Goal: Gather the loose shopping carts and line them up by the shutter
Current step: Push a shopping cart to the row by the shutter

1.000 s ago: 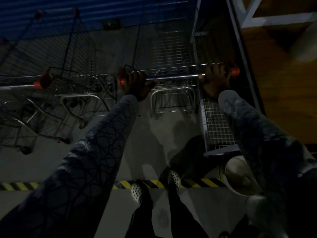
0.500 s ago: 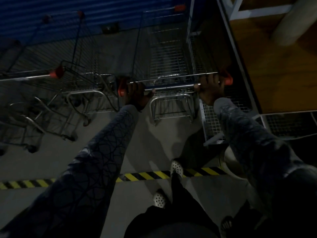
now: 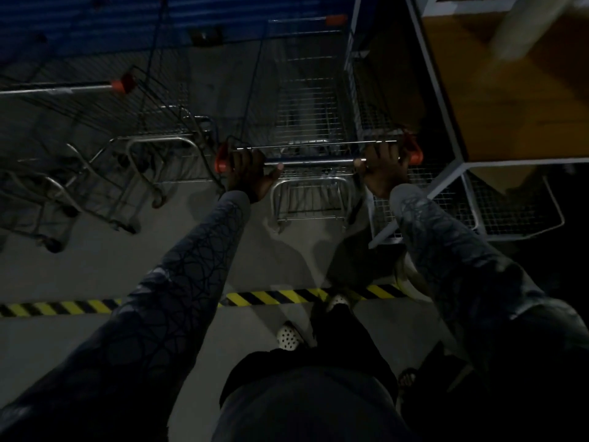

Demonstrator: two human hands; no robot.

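both arms stretch forward in patterned sleeves; left hand [image 3: 247, 173] and right hand [image 3: 384, 169] each curl round the cart handle [image 3: 314, 161].

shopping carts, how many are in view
2 for sure: one cart in the middle, left hand and right hand gripping its handle, and another cart to its left. Overlapping frames low at far left may be more carts nested there; too dark to tell.
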